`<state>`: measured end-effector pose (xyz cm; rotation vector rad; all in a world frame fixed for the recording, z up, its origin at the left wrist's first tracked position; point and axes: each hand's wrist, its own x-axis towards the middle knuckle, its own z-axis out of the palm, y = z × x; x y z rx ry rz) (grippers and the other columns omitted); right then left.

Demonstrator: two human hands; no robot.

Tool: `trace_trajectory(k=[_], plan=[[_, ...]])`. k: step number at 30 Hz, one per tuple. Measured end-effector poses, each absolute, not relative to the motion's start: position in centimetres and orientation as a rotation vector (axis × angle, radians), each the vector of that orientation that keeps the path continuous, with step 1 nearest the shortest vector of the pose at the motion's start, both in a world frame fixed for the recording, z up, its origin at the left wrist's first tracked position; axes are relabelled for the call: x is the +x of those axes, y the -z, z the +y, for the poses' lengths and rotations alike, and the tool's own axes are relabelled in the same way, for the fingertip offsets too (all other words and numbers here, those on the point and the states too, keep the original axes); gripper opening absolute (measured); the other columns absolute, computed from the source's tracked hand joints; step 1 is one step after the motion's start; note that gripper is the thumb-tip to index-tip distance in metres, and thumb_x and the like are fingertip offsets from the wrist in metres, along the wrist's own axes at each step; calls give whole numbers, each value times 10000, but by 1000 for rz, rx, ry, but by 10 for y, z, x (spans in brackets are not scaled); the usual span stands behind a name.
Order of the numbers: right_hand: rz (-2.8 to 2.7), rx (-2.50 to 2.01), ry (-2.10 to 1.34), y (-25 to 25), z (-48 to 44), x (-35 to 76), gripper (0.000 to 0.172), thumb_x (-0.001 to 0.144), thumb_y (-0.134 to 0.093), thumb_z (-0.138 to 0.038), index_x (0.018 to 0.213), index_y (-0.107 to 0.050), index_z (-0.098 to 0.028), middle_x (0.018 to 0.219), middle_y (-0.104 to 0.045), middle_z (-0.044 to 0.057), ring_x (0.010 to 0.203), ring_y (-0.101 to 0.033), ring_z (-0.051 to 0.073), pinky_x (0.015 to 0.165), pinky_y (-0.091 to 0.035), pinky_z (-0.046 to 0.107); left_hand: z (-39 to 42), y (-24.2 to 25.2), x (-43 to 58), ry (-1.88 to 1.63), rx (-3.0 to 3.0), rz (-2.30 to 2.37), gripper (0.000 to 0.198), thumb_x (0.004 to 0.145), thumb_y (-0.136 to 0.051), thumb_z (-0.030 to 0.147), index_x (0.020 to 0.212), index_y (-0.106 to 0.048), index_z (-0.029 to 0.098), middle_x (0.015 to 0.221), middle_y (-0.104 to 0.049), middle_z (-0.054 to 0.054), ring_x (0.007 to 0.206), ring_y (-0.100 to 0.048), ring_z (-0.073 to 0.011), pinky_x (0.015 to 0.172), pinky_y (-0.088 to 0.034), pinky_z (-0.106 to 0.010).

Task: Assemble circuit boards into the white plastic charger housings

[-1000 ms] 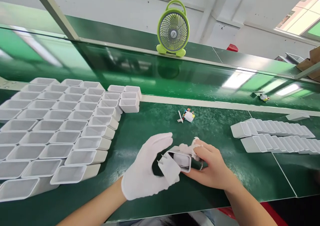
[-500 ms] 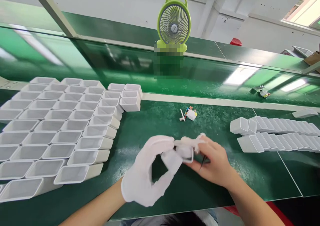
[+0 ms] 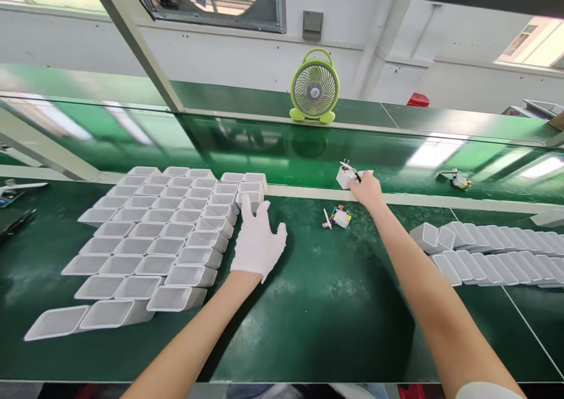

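My left hand, in a white glove, is open with fingers spread at the right edge of a block of white open-topped plastic boxes. Its fingertips reach the nearest box of the back group; whether they touch it I cannot tell. My bare right hand stretches to the back of the bench, closed around a thin dark tool. Against its fingertips is a white box with small white parts at its top. Whether the hand grips this box too is unclear. A small circuit assembly lies in front.
Two rows of nested white boxes lie on the right of the green bench. Another small assembly rests at the back right. A green fan stands on the rear shelf. Dark tools lie at far left.
My hands were together over a small white box at mid-bench. They have parted: the left went to the box block, the right to the back. The view has tilted up.
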<state>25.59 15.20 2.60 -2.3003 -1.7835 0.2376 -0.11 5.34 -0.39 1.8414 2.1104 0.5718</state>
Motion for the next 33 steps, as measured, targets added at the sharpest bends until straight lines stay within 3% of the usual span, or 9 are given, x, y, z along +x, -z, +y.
trace_trajectory(k=[2,4,8,12,17,21,24,29,33], plan=[[-1928,-2255,-284,-29,136,260,333,950,-522,-372,1131,-569,-97,1064,-666,201,911,-636,281,706,-452,328,66,-1,-1,-562,1833,2157,502,921,-562,392,1370,-524,169,1676,-154,-238,1159,-673,-419,936,-556,-566],[-2138,-2166,-390,-31,118,265,353,895,-607,-422,1089,-607,-127,1041,-666,156,867,-639,262,675,-453,307,78,-2,-2,-534,1846,2185,421,935,-529,381,1287,-586,157,1588,-345,-233,1169,-662,-398,956,-548,-537],[-2515,-1934,-562,-28,100,271,343,792,-709,-302,1103,-633,-179,1011,-653,77,852,-642,213,687,-459,257,86,1,3,-468,1921,2179,325,953,-474,334,1120,-668,133,1251,-605,-207,1086,-671,-376,921,-545,-502],[-2669,-1897,-513,-26,100,265,435,815,-669,-221,1242,-584,-215,1087,-621,87,754,-637,180,628,-439,248,58,0,17,-398,2136,1995,230,951,-490,310,965,-681,181,1114,-654,-146,1006,-679,-315,858,-548,-424],[-2676,-2048,-224,-36,68,251,579,787,-756,-189,1314,-515,-180,1302,-546,199,705,-676,221,538,-375,265,12,-1,30,-432,2405,1629,154,917,-575,294,1034,-662,243,1168,-658,-82,1023,-678,-256,804,-555,-356],[-2794,-2028,-56,-41,15,257,445,872,-704,-191,1280,-526,-206,1405,-511,204,633,-699,192,502,-358,257,10,14,33,-804,2228,1805,640,786,-756,367,1368,-529,227,1449,-499,-181,1257,-588,-368,966,-543,-501],[-2879,-1954,1,-43,-12,269,321,926,-668,-251,1219,-547,-202,1364,-556,168,615,-698,182,492,-363,264,20,31,33,-861,1957,1839,924,715,-814,383,1492,-367,159,1495,-461,-227,1362,-512,-404,1059,-493,-547],[-2839,-2022,-118,-47,-1,260,386,907,-708,-405,1180,-566,-170,1225,-607,128,704,-705,212,527,-397,281,28,39,29,-811,1661,1754,518,769,-750,348,1232,-563,209,1170,-692,-106,1143,-664,-299,1006,-527,-460],[-2894,-2096,-93,-51,16,242,329,879,-718,-306,1141,-610,-138,1156,-630,141,712,-703,222,500,-352,278,26,35,24,-842,1525,1693,510,743,-758,328,1201,-560,220,1129,-701,-78,1093,-679,-271,981,-540,-448]])
